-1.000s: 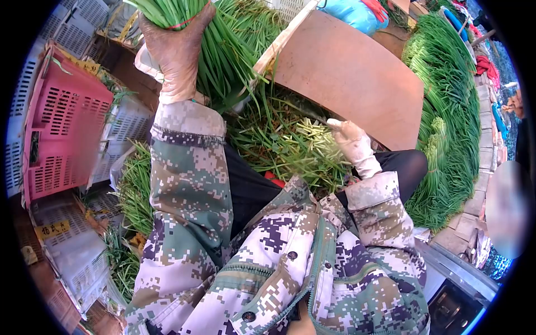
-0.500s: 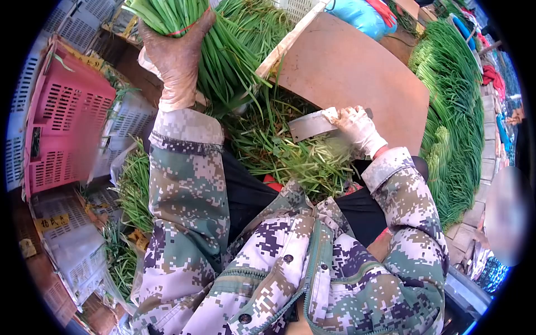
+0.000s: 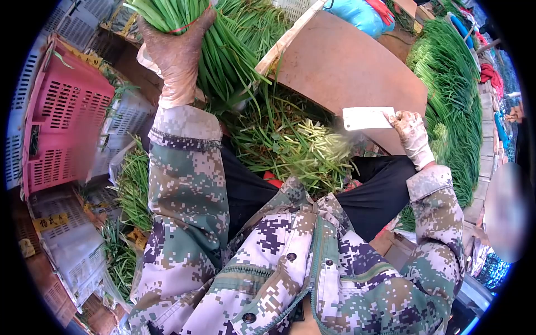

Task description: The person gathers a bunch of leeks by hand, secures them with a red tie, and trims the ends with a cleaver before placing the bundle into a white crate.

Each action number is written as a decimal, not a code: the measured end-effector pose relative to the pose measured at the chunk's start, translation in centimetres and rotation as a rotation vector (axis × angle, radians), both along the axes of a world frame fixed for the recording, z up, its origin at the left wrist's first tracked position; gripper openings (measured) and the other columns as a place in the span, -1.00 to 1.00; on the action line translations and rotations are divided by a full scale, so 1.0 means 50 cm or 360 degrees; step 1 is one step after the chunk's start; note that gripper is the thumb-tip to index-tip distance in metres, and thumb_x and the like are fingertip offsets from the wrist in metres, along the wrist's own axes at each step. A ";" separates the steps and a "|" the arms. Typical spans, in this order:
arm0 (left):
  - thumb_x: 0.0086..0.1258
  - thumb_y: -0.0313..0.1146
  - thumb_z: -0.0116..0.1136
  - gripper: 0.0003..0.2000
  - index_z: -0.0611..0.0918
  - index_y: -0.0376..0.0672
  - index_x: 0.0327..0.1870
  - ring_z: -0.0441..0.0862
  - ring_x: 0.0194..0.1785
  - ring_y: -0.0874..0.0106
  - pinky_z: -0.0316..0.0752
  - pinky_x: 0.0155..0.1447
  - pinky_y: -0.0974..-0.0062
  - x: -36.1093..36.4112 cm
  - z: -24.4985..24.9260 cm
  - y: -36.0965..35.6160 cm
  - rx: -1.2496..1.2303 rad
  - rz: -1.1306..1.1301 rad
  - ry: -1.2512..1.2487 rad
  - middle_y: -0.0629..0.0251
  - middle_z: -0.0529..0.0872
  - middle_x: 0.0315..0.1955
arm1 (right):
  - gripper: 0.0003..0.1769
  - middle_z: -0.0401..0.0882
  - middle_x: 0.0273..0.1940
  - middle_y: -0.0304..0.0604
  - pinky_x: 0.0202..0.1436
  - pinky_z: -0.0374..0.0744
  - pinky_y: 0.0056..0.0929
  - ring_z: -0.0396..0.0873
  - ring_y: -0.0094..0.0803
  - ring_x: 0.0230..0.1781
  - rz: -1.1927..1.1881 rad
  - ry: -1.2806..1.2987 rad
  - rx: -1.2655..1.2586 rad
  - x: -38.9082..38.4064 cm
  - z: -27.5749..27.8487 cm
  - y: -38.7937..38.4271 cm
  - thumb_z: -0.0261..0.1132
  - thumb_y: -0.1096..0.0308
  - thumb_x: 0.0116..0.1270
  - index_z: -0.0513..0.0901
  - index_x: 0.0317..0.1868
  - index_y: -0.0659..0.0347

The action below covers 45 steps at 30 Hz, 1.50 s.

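My left hand (image 3: 177, 58), in a soiled glove, grips a bundle of long green stalks (image 3: 226, 61) tied with a red band, at the upper left. My right hand (image 3: 410, 131), also gloved, is closed on the handle end of a broad cleaver (image 3: 367, 118), whose blade points left over the edge of a brown board (image 3: 346, 61). Between my legs lies a heap of loose green trimmings (image 3: 279, 134), with pale cut stalk ends (image 3: 319, 142) on top of it.
A pink slatted crate (image 3: 70, 117) and grey crates (image 3: 72, 245) stand at the left. Long rows of green stalks (image 3: 446, 89) lie at the right. A blue plastic bag (image 3: 357, 17) with red gloves on it is beyond the board.
My right hand has moved to the right with the cleaver, away from the heap, and the blade has turned level. Pale cut ends now show on the heap. My left hand has hardly moved.
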<state>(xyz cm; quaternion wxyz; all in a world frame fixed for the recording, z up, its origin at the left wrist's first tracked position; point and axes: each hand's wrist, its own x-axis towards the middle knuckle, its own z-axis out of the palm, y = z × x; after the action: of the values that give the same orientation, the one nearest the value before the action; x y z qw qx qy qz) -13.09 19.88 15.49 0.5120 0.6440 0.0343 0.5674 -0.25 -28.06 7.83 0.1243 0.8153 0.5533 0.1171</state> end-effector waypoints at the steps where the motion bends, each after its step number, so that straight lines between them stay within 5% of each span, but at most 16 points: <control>1: -0.14 -0.49 0.58 -0.27 0.40 -0.25 0.12 0.56 -0.01 0.41 0.50 0.12 0.42 0.000 0.000 0.000 -0.0002 0.0015 -0.0005 0.25 0.59 -0.04 | -0.44 0.50 -0.23 -0.28 -0.10 0.42 -0.29 0.50 -0.33 -0.18 0.0040 0.0012 0.0039 -0.007 0.003 0.005 0.16 0.49 0.15 0.54 0.21 -0.04; 4: -0.15 -0.45 0.60 -0.27 0.42 -0.26 0.11 0.56 -0.01 0.41 0.49 0.12 0.43 0.006 -0.007 0.004 0.0029 0.0116 0.0040 0.24 0.59 -0.05 | -0.50 0.53 -0.35 -0.24 -0.27 0.48 -0.31 0.54 -0.32 -0.31 0.0000 0.0292 0.0101 -0.060 0.009 0.074 0.17 0.51 0.17 0.59 0.15 -0.02; 8: -0.20 -0.35 0.64 -0.22 0.43 -0.29 0.11 0.56 -0.01 0.40 0.48 0.12 0.43 0.005 -0.003 0.002 0.0190 0.0475 0.0298 0.21 0.60 -0.05 | -0.58 0.58 -0.29 -0.07 -0.12 0.55 -0.33 0.58 -0.19 -0.21 -0.0397 0.1281 0.0395 -0.095 -0.075 0.100 0.23 0.54 0.17 0.64 0.05 -0.01; 12: -0.21 -0.31 0.65 -0.20 0.43 -0.31 0.12 0.56 -0.01 0.40 0.49 0.11 0.42 0.003 0.000 0.002 0.0246 0.0571 0.0360 0.21 0.61 -0.05 | -0.66 0.62 -0.26 -0.02 -0.10 0.55 -0.44 0.60 -0.20 -0.25 -0.0657 0.1494 0.0786 -0.084 -0.145 0.080 0.22 0.49 0.26 0.61 0.06 0.18; 14: -0.23 -0.30 0.65 -0.19 0.44 -0.32 0.12 0.56 -0.01 0.39 0.49 0.09 0.41 0.004 0.005 -0.006 0.0062 0.0217 0.0138 0.20 0.61 -0.05 | -0.69 0.62 -0.23 -0.02 -0.07 0.56 -0.36 0.61 -0.18 -0.17 -0.0899 0.1209 0.0927 -0.088 -0.113 0.082 0.28 0.41 0.23 0.64 0.00 0.19; 20: -0.23 -0.28 0.66 -0.19 0.44 -0.31 0.11 0.56 -0.01 0.39 0.49 0.08 0.42 0.004 0.003 0.003 0.0154 0.0287 0.0292 0.19 0.60 -0.04 | -0.72 0.55 -0.33 -0.04 -0.25 0.57 -0.20 0.58 -0.10 -0.33 -0.0703 0.0466 0.0720 -0.112 -0.179 0.067 0.27 0.38 0.24 0.63 -0.01 0.11; 22: -0.25 -0.27 0.66 -0.19 0.44 -0.30 0.10 0.56 -0.02 0.39 0.49 0.08 0.42 0.002 0.002 -0.001 0.0279 0.0522 0.0418 0.19 0.60 -0.04 | -0.73 0.53 -0.40 -0.07 -0.34 0.56 -0.21 0.56 -0.11 -0.41 -0.0639 0.0624 0.0499 -0.162 -0.187 0.104 0.25 0.44 0.21 0.64 -0.05 0.09; 24: -0.26 -0.25 0.66 -0.19 0.45 -0.30 0.09 0.56 -0.02 0.39 0.49 0.08 0.42 0.008 0.007 -0.005 0.0412 0.0765 0.0521 0.20 0.59 -0.04 | -0.74 0.51 -0.44 -0.08 -0.38 0.55 -0.24 0.55 -0.14 -0.45 -0.0032 0.0922 0.0820 -0.194 -0.199 0.130 0.23 0.49 0.20 0.64 -0.08 0.09; 26: -0.27 -0.23 0.67 -0.19 0.45 -0.30 0.06 0.55 -0.02 0.39 0.49 0.08 0.42 0.011 0.001 -0.015 0.0132 0.0470 0.0400 0.20 0.59 -0.06 | -0.72 0.51 -0.44 -0.08 -0.37 0.55 -0.26 0.54 -0.14 -0.46 -0.0072 0.0763 0.0543 -0.209 -0.208 0.145 0.21 0.50 0.19 0.64 -0.08 0.10; 28: -0.27 -0.24 0.67 -0.20 0.45 -0.31 0.06 0.55 -0.03 0.39 0.49 0.08 0.42 0.009 -0.003 -0.013 0.0104 0.0402 0.0362 0.20 0.60 -0.07 | -0.68 0.52 -0.41 -0.09 -0.32 0.56 -0.24 0.55 -0.12 -0.41 -0.0406 0.0696 0.0785 -0.208 -0.188 0.143 0.23 0.48 0.18 0.63 -0.03 0.10; 30: -0.27 -0.24 0.67 -0.20 0.45 -0.31 0.06 0.55 -0.04 0.39 0.48 0.08 0.42 0.014 -0.003 -0.012 0.0083 0.0321 0.0302 0.20 0.60 -0.08 | -0.68 0.52 -0.34 -0.06 -0.25 0.55 -0.21 0.55 -0.08 -0.33 -0.0325 0.0713 0.0938 -0.196 -0.168 0.130 0.23 0.45 0.22 0.61 0.02 0.12; 32: -0.24 -0.27 0.66 -0.22 0.44 -0.30 0.05 0.57 -0.08 0.39 0.49 0.06 0.43 0.015 -0.006 -0.007 0.0141 0.0417 0.0162 0.21 0.61 -0.10 | -0.73 0.57 -0.35 -0.15 -0.31 0.54 -0.31 0.56 -0.28 -0.38 -0.0432 0.0732 0.0921 -0.191 -0.174 0.112 0.21 0.44 0.29 0.61 0.01 0.19; 34: -0.23 -0.30 0.65 -0.24 0.45 -0.29 0.05 0.58 -0.09 0.41 0.50 0.05 0.44 0.011 -0.006 0.005 0.0120 0.0338 0.0162 0.23 0.61 -0.11 | -0.76 0.61 -0.38 -0.27 -0.39 0.49 -0.49 0.50 -0.53 -0.47 -0.1439 0.2220 0.1396 -0.194 -0.178 0.113 0.21 0.41 0.35 0.60 0.00 0.24; 35: -0.22 -0.34 0.65 -0.26 0.46 -0.28 0.05 0.58 -0.10 0.42 0.50 0.05 0.44 0.013 -0.003 0.004 0.0099 0.0231 0.0162 0.25 0.62 -0.12 | -0.76 0.62 -0.41 -0.35 -0.46 0.42 -0.66 0.42 -0.69 -0.55 -0.1314 0.2222 0.1518 -0.198 -0.179 0.120 0.19 0.35 0.41 0.59 0.01 0.26; 39: -0.20 -0.43 0.63 -0.28 0.48 -0.27 0.08 0.58 -0.05 0.46 0.51 0.09 0.48 0.012 0.027 -0.006 -0.0005 0.0055 0.0010 0.27 0.63 -0.09 | -0.80 0.63 -0.39 -0.34 -0.50 0.45 -0.68 0.45 -0.68 -0.57 -0.1648 0.2778 0.1948 -0.207 -0.086 0.143 0.13 0.27 0.45 0.58 -0.08 0.20; 45: -0.19 -0.43 0.62 -0.28 0.49 -0.28 0.10 0.57 -0.01 0.44 0.47 0.14 0.47 0.017 -0.004 0.034 0.0180 0.0370 -0.0007 0.24 0.62 -0.04 | -0.82 0.60 -0.43 -0.34 -0.53 0.46 -0.62 0.45 -0.63 -0.58 -0.1699 0.2866 0.2197 -0.201 -0.095 0.147 0.19 0.22 0.41 0.57 -0.16 0.14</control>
<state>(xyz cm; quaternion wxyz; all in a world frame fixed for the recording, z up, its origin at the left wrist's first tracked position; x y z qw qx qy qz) -12.23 21.60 15.30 0.4057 0.6622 0.0754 0.6254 -10.29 -20.74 3.07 -0.7178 0.6230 -0.1338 -0.2807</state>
